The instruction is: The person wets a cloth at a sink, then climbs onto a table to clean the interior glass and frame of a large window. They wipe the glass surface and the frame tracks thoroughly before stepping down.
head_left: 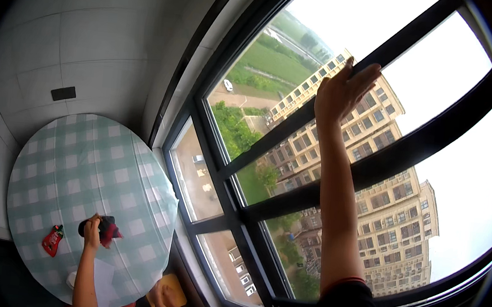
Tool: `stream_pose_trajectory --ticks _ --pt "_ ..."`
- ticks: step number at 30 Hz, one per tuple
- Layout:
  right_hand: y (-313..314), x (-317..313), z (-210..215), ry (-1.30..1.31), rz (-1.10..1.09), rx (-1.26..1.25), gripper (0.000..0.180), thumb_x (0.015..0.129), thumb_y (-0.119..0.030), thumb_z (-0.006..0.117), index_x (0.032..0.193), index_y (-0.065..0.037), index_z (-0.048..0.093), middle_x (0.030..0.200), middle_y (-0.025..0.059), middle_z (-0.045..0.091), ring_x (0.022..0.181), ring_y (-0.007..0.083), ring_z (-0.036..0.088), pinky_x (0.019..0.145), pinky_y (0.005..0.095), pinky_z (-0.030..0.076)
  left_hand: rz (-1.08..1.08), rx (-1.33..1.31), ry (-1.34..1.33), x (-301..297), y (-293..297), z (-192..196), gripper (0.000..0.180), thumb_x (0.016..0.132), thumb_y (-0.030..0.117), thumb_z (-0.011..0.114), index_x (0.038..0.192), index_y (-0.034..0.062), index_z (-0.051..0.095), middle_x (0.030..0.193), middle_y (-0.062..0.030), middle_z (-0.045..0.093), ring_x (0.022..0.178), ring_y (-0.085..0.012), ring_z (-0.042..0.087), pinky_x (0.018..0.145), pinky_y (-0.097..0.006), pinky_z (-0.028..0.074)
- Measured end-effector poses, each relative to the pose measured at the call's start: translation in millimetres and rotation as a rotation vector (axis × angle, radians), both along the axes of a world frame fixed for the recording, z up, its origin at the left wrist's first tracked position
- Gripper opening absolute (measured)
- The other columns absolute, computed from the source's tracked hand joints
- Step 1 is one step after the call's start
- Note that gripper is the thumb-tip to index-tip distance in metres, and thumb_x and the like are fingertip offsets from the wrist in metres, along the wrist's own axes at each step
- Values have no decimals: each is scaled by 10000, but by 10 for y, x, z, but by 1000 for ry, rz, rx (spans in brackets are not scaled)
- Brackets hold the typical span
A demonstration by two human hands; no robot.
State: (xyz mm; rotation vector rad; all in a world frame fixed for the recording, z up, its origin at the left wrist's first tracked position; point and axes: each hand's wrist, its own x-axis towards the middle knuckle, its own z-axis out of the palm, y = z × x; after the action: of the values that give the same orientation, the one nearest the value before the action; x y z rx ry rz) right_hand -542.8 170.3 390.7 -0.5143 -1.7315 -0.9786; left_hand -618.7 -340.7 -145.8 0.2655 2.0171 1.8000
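My left hand (92, 235) reaches over the round table (70, 161), its fingers closed on a dark item with red parts (109, 230). I cannot make out exactly what that item is. Just left of it lies a small red packet (52, 240) with dark and light marks. My right hand (345, 95) is raised up at the window, fingers stretched out and thumb apart, holding nothing. It is at a dark bar of the window frame (308, 115); whether the palm touches the bar I cannot tell.
A green-and-white checked cloth covers the table. A pale sheet (103, 281) lies by my left forearm. Bare legs and a foot (166, 298) show beside a yellow surface (175, 288). A tiled wall (104, 36) with a dark plate (63, 93) stands behind; tall buildings (392, 225) show outside.
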Motion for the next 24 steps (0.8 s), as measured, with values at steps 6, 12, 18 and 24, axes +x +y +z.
stream_pose_trajectory --ticks 6,12,18,24 --pt "-202 219 -201 -467 -178 -22 121 794 -77 593 908 -87 633 945 77 643 1025 238 591 1139 455 259 114 193 -188 1502 -201 305 344 932 230 422 909 -61 605 881 -73 609 868 -160 551 841 -278 416" --pt "-337 1006 -38 -653 -164 -25 142 809 -144 546 831 -75 668 893 82 647 1000 225 573 1014 361 354 -54 328 -84 2058 289 1323 324 936 208 408 932 -60 589 907 -73 570 867 -169 505 819 -305 395" --pt "-660 1906 -133 -639 -118 -6 128 801 -143 554 839 -84 661 925 60 641 1019 215 564 1025 346 362 -79 306 15 2125 261 2085 324 938 186 368 936 -38 602 933 -66 586 907 -151 512 868 -276 378" --pt "-680 1889 -222 -545 -85 -34 110 782 -150 576 825 -100 664 945 45 640 1026 207 558 1061 348 331 58 237 3 2231 -72 2349 332 936 192 372 919 -42 606 926 -68 611 898 -131 524 842 -269 390"
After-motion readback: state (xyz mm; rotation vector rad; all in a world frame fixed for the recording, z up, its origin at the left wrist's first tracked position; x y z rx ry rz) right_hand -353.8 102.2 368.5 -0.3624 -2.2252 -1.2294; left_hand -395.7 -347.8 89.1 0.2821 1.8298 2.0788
